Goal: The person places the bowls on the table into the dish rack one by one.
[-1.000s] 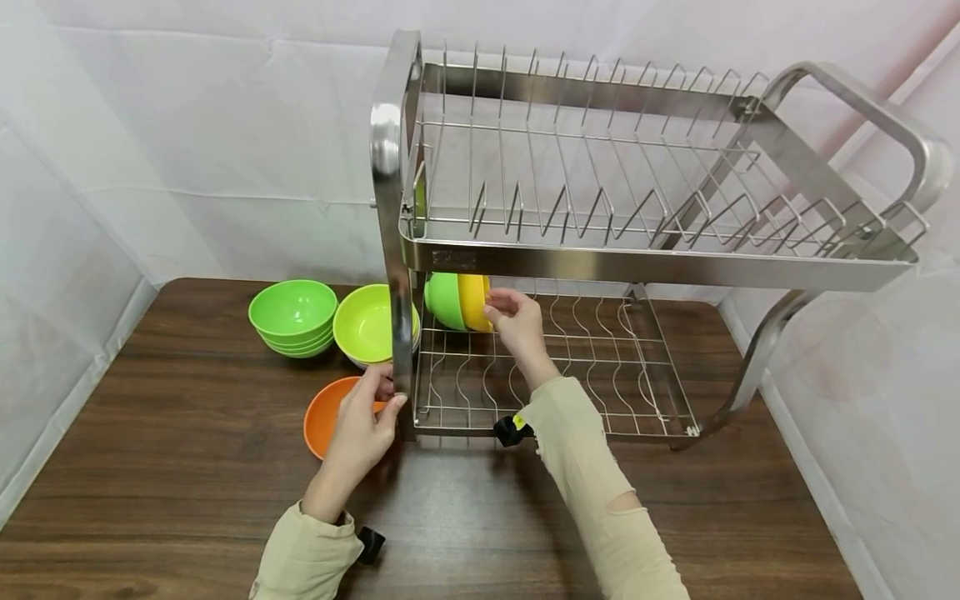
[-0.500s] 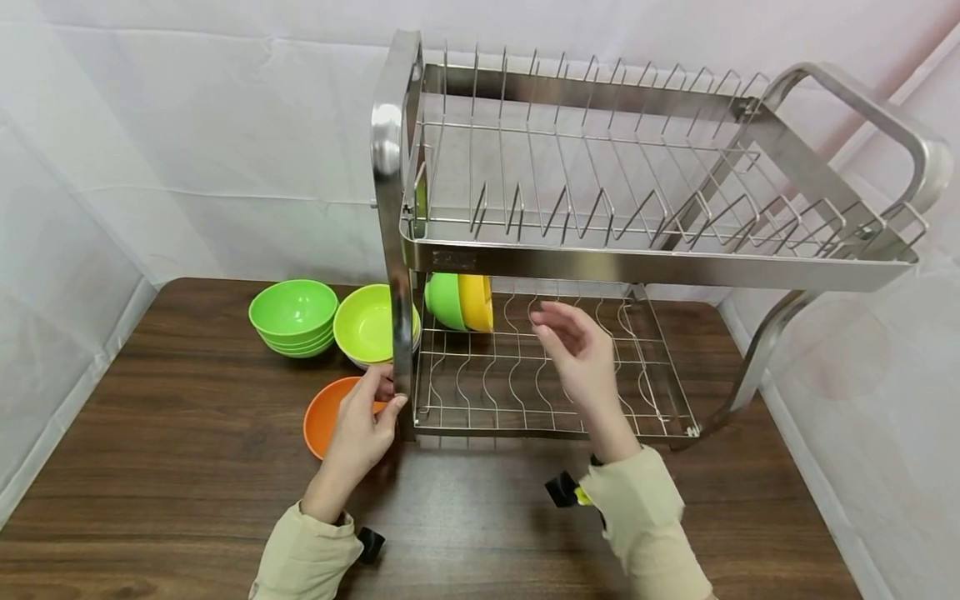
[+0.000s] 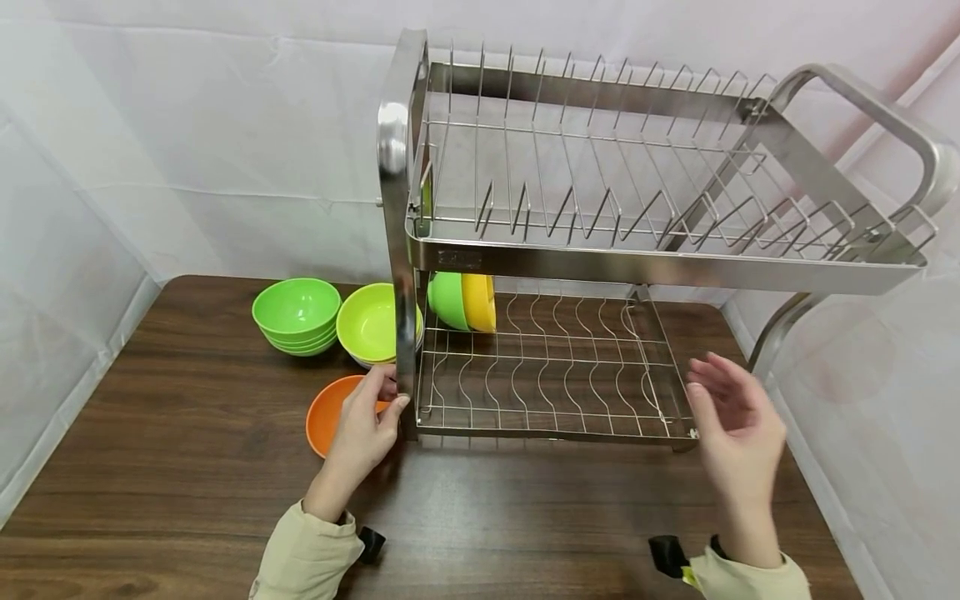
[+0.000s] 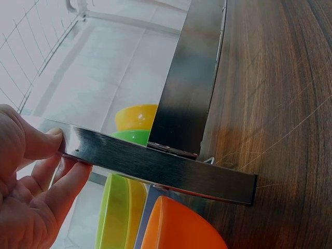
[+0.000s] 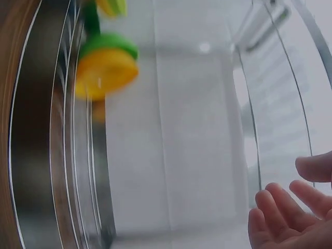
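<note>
A two-tier metal dish rack [image 3: 525, 260] stands on the wooden table. My left hand [image 3: 363, 429] pinches its front left leg [image 3: 406, 333]; the left wrist view shows thumb and fingers [image 4: 67, 189] on either side of the flat metal. My right hand [image 3: 738, 429] is at the rack's front right corner, fingers loosely bent, holding nothing. On the lower tier, at its left end, a green bowl [image 3: 447, 300] and a yellow bowl [image 3: 478, 302] stand on edge, nested together. An orange bowl [image 3: 330, 414] lies by my left hand, partly hidden behind it.
Left of the rack is a stack of green bowls [image 3: 296, 308]. Beside it sits a stack topped by a lime bowl [image 3: 367, 323], partly behind the rack leg. The upper tier [image 3: 570, 167] has wire plate slots. White sheeting [image 3: 187, 125] hangs behind and at the sides.
My right hand has let go of the yellow bowl and moved right and toward me, out past the rack's right corner. The left hand keeps its grip on the leg.
</note>
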A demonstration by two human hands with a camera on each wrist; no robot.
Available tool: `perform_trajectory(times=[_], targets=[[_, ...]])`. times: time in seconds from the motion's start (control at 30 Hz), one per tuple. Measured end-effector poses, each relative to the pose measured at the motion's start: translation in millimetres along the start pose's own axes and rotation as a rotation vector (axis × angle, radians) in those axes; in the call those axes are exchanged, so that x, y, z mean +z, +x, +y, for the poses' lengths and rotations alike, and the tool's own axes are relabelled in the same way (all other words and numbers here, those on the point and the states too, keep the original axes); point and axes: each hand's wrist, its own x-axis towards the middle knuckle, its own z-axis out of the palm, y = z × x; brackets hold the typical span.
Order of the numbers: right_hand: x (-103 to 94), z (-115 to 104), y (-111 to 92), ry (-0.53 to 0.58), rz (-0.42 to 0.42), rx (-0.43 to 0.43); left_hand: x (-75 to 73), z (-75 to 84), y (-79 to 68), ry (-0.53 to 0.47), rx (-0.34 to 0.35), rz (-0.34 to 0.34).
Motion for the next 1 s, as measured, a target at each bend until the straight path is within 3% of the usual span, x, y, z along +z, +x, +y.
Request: perform_trajectory(times=[0.1, 0.3, 0.33, 0.43, 0.6, 0.8, 1.0], targets=[[-22.0, -0.8, 3.2, -0.052, 0.079, 0.011, -0.2, 0.6, 0.5, -0.004, -0.003, -0.004], [-56.1, 4.6, 10.5, -0.451, 0.243, 0.063, 0.6, -0.1, 1.5, -0.005, 0.000, -0.004], [-60.0, 6.1, 11.6, -0.561, 0.257, 0.084, 0.7, -0.4, 1.6, -0.006, -0.002, -0.003], [-67.5, 12.8, 15.6, -0.681, 0.251, 0.135, 0.9, -1.1, 1.9, -0.012, -0.009, -0.003], [-70.0, 26.5, 20.1, -0.648, 0.212, 0.208, 1.3, -1.7, 1.4, -0.010, -0.020, -0.005], [-74.1, 42.7, 22.0, -0.565, 0.256, 0.291, 1.9, -1.4, 0.2, -0.008, -0.017, -0.005], [-79.1, 50.3, 23.4, -0.480, 0.273, 0.283, 1.5, -2.0, -0.9, 0.000, -0.001, 0.002]])
